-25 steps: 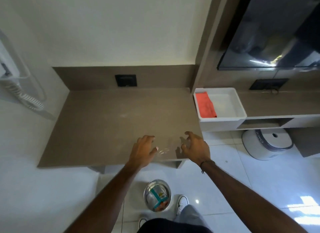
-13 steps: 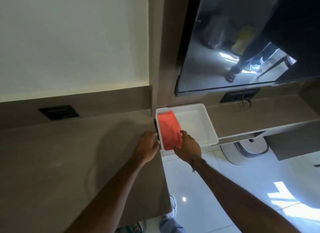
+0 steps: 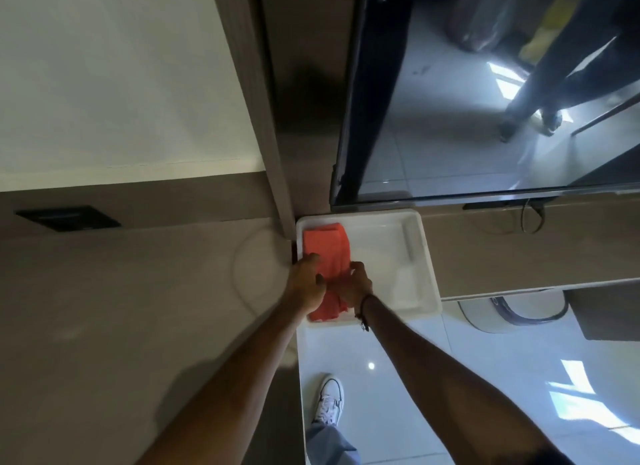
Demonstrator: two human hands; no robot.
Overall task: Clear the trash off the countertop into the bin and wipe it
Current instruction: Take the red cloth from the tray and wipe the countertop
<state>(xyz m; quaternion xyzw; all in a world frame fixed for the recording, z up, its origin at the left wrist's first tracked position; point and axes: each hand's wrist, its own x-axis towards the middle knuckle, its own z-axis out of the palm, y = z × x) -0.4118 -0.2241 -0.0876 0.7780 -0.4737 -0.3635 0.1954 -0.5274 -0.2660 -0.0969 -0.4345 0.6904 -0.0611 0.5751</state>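
A folded orange-red cloth (image 3: 327, 248) lies along the left side of a white tray (image 3: 424, 257), which sits just right of the brown countertop (image 3: 138, 309). My left hand (image 3: 306, 284) and my right hand (image 3: 356, 284) are both closed on the near part of the cloth, left hand on its left edge, right hand on its right. The cloth bunches up between them, and its near end hangs over the tray's front rim. No bin shows in this view.
A dark wall socket (image 3: 67, 217) sits in the backsplash at the left. A large dark screen (image 3: 485, 90) hangs above a lower shelf (image 3: 536, 250). A round white appliance (image 3: 512, 314) stands on the tiled floor below, and my shoe (image 3: 329, 400) is near the counter edge.
My view swung right from the counter's front edge and the floor bin to the tray. Both hands left the countertop, reached the cloth and closed on it.
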